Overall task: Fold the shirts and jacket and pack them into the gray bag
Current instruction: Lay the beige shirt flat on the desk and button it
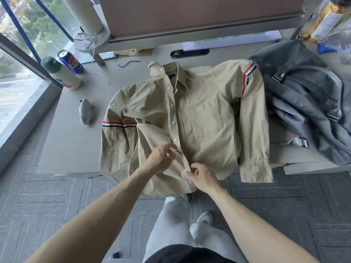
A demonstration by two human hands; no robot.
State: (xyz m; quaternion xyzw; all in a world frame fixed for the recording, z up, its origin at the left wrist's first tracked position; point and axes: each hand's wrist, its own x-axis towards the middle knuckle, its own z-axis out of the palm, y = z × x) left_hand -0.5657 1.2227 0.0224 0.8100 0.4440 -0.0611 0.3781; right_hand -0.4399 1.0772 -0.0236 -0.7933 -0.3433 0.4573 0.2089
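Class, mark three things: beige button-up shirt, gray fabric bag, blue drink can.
beige button-up shirt point(207, 118), head view, on its chest pocket.
gray fabric bag point(307, 99), head view, on its middle fabric.
blue drink can point(73, 63), head view, on its side.

We find the shirt point(190, 114) spread across the middle of the table point(72, 145), collar far and hem near, with the hem hanging over the near edge. Just right of it sits the bag point(307, 103), against the shirt's sleeve. Left of the shirt lies a small pouch point(85, 113). At the far left a bottle point(62, 74) stands with a can point(70, 61) just behind it. A cable point(129, 63) lies beyond the collar. Our left hand point(161, 158) and right hand point(201, 177) meet on the shirt's front, near the hem.
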